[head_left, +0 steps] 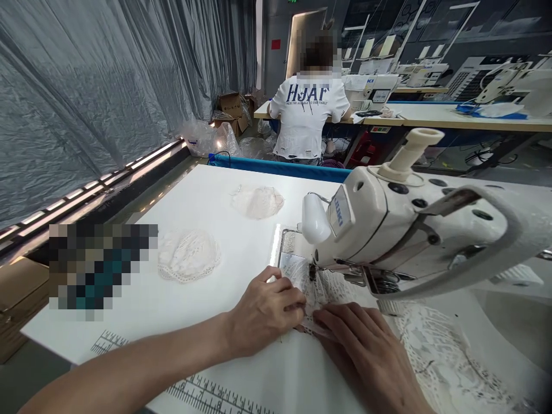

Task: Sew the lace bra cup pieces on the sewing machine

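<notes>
My left hand [264,310] lies on a strip of white lace [317,296] in front of the sewing machine [414,230], its fingers curled and pinching the lace edge. My right hand [360,339] rests flat on the same lace just to the right, fingers stretched out and pressing it onto the white table [207,322]. The lace runs under the machine's needle area [311,270] and trails off to the right [435,345]. The fingertips of both hands nearly touch.
Two small piles of white lace [188,255] [257,201] lie farther out on the table. A ruler scale [202,394] is printed along the near edge. A person in a white T-shirt [308,115] sits at another table behind. Plastic sheeting [107,86] hangs on the left.
</notes>
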A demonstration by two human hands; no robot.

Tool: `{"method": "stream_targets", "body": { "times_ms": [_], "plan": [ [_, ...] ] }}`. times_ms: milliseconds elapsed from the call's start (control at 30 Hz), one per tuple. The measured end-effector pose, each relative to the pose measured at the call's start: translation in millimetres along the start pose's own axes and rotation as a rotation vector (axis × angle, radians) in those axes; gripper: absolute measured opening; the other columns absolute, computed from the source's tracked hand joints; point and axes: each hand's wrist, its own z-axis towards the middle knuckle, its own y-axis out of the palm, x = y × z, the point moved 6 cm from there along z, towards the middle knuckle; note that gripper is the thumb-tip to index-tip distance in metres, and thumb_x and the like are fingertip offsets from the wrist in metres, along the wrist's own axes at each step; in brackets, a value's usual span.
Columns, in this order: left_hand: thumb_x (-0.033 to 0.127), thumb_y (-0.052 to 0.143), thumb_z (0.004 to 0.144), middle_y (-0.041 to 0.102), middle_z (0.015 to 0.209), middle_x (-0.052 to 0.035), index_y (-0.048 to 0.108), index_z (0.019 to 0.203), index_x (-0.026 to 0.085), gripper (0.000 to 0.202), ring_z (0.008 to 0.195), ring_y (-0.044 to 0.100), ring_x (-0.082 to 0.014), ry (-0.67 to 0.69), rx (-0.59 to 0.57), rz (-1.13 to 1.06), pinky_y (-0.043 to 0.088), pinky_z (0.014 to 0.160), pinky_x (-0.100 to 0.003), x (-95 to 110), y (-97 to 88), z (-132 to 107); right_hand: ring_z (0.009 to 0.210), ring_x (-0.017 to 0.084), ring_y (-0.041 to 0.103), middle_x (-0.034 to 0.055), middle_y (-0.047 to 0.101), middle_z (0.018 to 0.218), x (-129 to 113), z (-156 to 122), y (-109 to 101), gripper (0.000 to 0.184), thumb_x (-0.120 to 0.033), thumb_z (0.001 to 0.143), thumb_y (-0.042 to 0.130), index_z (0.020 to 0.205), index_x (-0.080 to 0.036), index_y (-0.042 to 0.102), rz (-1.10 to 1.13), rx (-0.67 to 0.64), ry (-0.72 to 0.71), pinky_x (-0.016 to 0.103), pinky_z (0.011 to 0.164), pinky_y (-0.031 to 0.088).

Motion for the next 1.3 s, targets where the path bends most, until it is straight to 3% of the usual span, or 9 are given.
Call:
{"method": "stream_targets", "body": {
  "times_ms": [300,500,667,800,900,1067,1300],
  "plan": [
    [0.002,0.05,0.086,0.067,0.097,-0.0005,0.058,0.068,0.012,0.022,0.089,0.057,-0.0098,0.077,-0.033,-0.035,0.041,0.085,-0.029,7.6,3.7,-2.6,0.088,0.02,0.056,0.0039,0.066,0.097,3.2,-3.6,-2.4,0.023,-0.023,0.096,0.041,0.095,-0.024,0.064,0.095,-0.001,0.027,0.034,0.074,0.034],
    [0.008,0.05,0.089,0.066,0.091,-0.0005,0.062,0.092,0.015,0.014,0.083,0.057,-0.0106,0.08,-0.058,-0.021,0.042,0.08,-0.03,8.8,2.4,0.2,0.089,0.02,0.057,0.0052,0.066,0.099,2.9,-6.0,-1.4,0.026,-0.024,0.097,0.039,0.099,-0.025,0.065,0.073,0.015,0.021,0.035,0.076,0.035],
    [0.011,0.048,0.091,0.063,0.092,-0.0014,0.06,0.093,0.015,0.013,0.087,0.056,-0.0116,0.081,-0.129,0.014,0.042,0.083,-0.032,12.0,3.5,-1.5,0.089,0.021,0.057,0.0053,0.066,0.097,-0.1,-2.1,-2.7,0.026,-0.034,0.096,0.042,0.092,-0.022,0.065,0.07,0.028,0.024,0.035,0.077,0.034],
    [0.011,0.046,0.091,0.061,0.092,-0.0024,0.059,0.095,0.015,0.014,0.086,0.055,-0.012,0.085,-0.164,0.056,0.041,0.084,-0.033,10.6,5.7,-0.8,0.085,0.021,0.06,0.0091,0.067,0.1,-2.9,5.9,-10.2,0.047,-0.056,0.093,0.035,0.098,-0.017,0.062,-0.033,0.06,-0.048,0.035,0.077,0.034],
    [0.011,0.046,0.089,0.061,0.098,-0.0046,0.057,0.102,0.014,0.018,0.088,0.055,-0.0136,0.081,-0.154,0.056,0.038,0.089,-0.036,4.7,7.9,2.4,0.078,0.022,0.062,0.0125,0.068,0.1,-2.0,12.3,-15.5,0.06,-0.059,0.094,0.022,0.099,-0.014,0.06,-0.168,0.089,-0.086,0.038,0.078,0.034],
    [0.011,0.047,0.086,0.059,0.1,-0.0062,0.053,0.111,0.014,0.026,0.09,0.055,-0.0153,0.053,-0.163,0.062,0.034,0.095,-0.038,-7.3,12.2,8.2,0.084,0.027,0.062,0.0138,0.07,0.096,1.9,14.2,-10.2,0.063,-0.06,0.093,0.022,0.11,-0.011,0.059,-0.352,0.065,-0.147,0.043,0.08,0.034],
    [0.015,0.045,0.09,0.058,0.103,-0.0055,0.051,0.112,0.014,0.023,0.095,0.055,-0.0145,0.019,-0.17,0.065,0.029,0.101,-0.04,-13.5,14.3,11.6,0.091,0.027,0.06,0.0141,0.065,0.112,8.0,11.5,-4.3,0.061,-0.062,0.091,0.032,0.12,-0.013,0.056,-0.4,0.04,-0.146,0.045,0.081,0.037]
  ]
}}
